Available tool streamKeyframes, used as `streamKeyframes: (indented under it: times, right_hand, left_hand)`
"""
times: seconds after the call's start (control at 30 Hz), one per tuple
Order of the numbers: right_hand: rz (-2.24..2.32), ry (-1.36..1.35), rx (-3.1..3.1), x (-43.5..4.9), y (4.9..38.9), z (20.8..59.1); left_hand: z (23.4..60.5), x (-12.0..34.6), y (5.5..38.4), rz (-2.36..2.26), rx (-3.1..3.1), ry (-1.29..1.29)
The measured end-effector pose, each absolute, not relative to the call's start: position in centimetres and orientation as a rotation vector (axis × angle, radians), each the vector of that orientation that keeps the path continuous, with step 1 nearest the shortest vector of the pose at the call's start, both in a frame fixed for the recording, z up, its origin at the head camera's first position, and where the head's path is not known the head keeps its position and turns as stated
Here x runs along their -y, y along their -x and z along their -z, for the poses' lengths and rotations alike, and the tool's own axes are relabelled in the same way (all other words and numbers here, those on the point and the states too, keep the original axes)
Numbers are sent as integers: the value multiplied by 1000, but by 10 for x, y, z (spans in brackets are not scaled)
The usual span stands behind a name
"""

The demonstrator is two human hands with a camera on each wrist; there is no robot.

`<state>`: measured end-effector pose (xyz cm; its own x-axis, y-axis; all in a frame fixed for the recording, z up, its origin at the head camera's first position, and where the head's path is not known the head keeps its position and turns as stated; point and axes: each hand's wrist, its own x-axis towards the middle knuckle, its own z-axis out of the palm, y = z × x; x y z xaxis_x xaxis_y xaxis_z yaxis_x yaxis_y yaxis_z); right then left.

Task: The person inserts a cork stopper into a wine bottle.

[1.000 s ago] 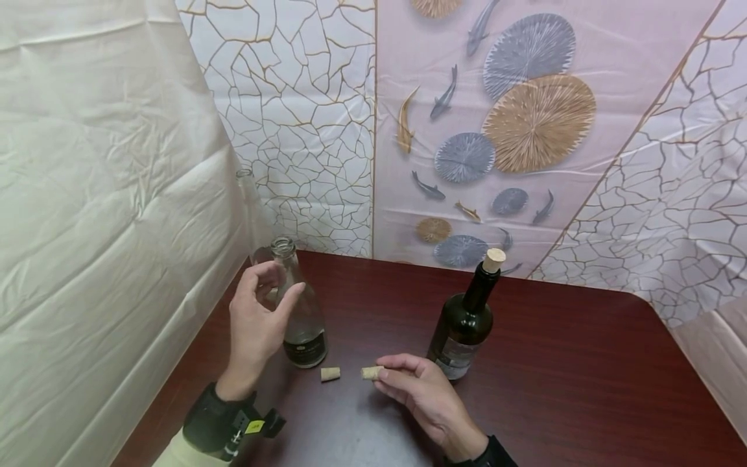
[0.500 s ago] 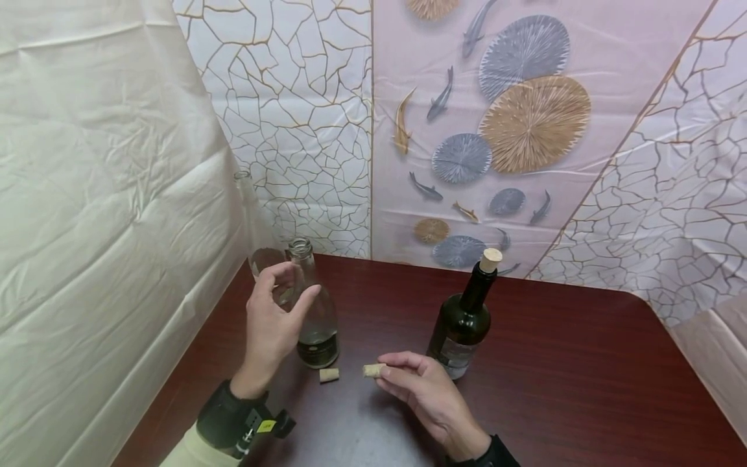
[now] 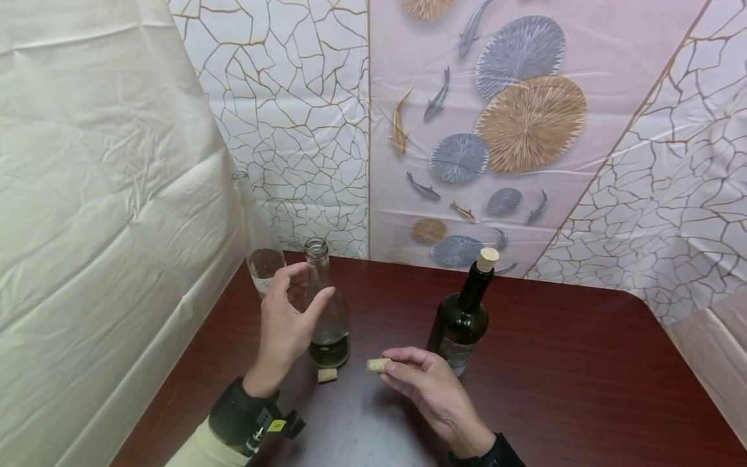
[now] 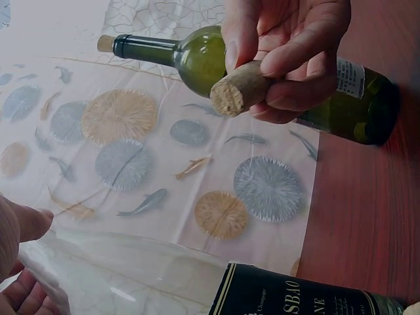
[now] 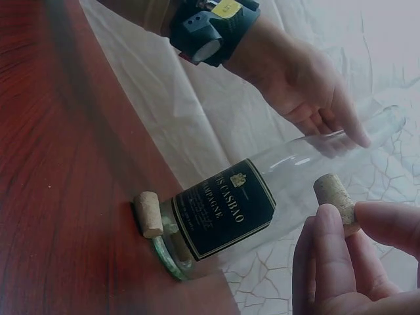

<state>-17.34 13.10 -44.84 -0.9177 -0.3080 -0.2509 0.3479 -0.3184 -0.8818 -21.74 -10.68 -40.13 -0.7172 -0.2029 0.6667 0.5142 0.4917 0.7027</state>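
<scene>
My left hand [image 3: 284,334] grips a clear glass bottle [image 3: 331,327] around its neck and shoulder. The bottle stands upright with an uncovered mouth, and its black label [image 5: 226,210] faces the right wrist camera. Between thumb and fingertips, my right hand [image 3: 434,395] pinches a cork [image 3: 375,365] a little way to the right of that bottle. One end of this cork points toward the left hand and looks crumbly in the left wrist view. A second cork [image 3: 327,375] lies on the table at the foot of the clear bottle.
A dark green wine bottle [image 3: 463,318] with a cork stopper [image 3: 487,259] stands behind the right hand. Farther back on the left is another clear bottle [image 3: 266,259], partly hidden by the left hand. Patterned cloth [image 3: 467,130] hangs behind the dark red table [image 3: 572,376].
My left hand has slid the clear bottle to the right, closer to the right hand. The pinched cork has shifted slightly right and up; the loose cork stays where it lay.
</scene>
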Motion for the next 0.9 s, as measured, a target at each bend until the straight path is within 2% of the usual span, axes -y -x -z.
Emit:
streamKeyframes:
  times: [0.9]
  right_hand:
    - [2331,-91,-1522,-143,173,436]
  left_hand:
    - [403,69,223,1323,2059,377]
